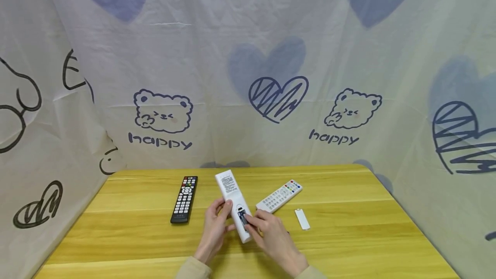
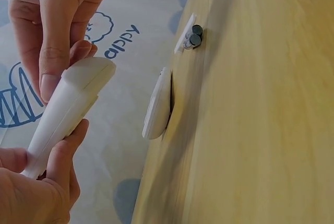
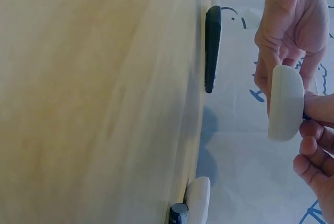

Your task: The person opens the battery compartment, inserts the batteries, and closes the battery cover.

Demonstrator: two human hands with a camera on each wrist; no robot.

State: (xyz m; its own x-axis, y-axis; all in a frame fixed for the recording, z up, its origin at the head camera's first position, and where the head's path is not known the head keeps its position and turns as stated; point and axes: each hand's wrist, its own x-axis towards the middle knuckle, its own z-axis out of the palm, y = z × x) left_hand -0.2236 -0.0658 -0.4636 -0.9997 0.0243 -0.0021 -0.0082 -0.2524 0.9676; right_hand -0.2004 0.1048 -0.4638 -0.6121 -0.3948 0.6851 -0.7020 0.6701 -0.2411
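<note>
My left hand [image 1: 215, 221] grips a white remote control [image 1: 237, 201] by its sides, above the table with its back turned up. The back's battery compartment [image 1: 242, 215] is uncovered, with dark battery shapes inside. At this opening my right hand [image 1: 273, 231] bends its thumb and fingers together. The right wrist view shows a dark battery end [image 3: 307, 116] between those fingertips and the remote; most of it is hidden. Two more batteries [image 2: 194, 35] lie side by side on the table, close to a white battery cover [image 1: 302, 219].
A second white remote [image 1: 279, 196] lies buttons up, just beyond my right hand. To the left is a black remote [image 1: 184, 199], also buttons up. The wooden table [image 1: 368, 227] meets a printed cloth [image 1: 217, 124] at its back and sides.
</note>
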